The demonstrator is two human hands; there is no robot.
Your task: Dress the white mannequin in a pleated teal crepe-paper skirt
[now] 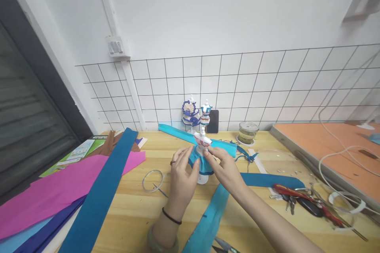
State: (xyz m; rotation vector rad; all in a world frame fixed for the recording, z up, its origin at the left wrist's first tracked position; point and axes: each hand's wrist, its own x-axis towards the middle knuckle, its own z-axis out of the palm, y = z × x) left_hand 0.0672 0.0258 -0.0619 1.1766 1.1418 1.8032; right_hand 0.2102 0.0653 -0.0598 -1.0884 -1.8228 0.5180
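Two hands of mine meet at a small white mannequin near the centre of the frame, and it stands upright between them on the counter, its long axis running up and down. A blue skirt flares from its waist, and the white base shows below the hem.

My left hand comes up from bottom centre and lies to the left of the skirt. Its fingers are gently curved, with the thumb apart from them and reaching to the cloth; I cannot tell whether it grips or only steadies. My right hand reaches in from the lower right, thumb and forefinger almost together at the waist, seemingly pinching the skirt's top edge. So the waist lies right at my right fingertips, up and left of that palm, and the right hand is the nearer of the two; the left is closer to the side of the skirt.

Just below, a turquoise strip runs down to the bottom edge, beside scissors. A clear ring lies left of my left hand. Keys sit at lower right, and a phone leans behind, at upper centre.
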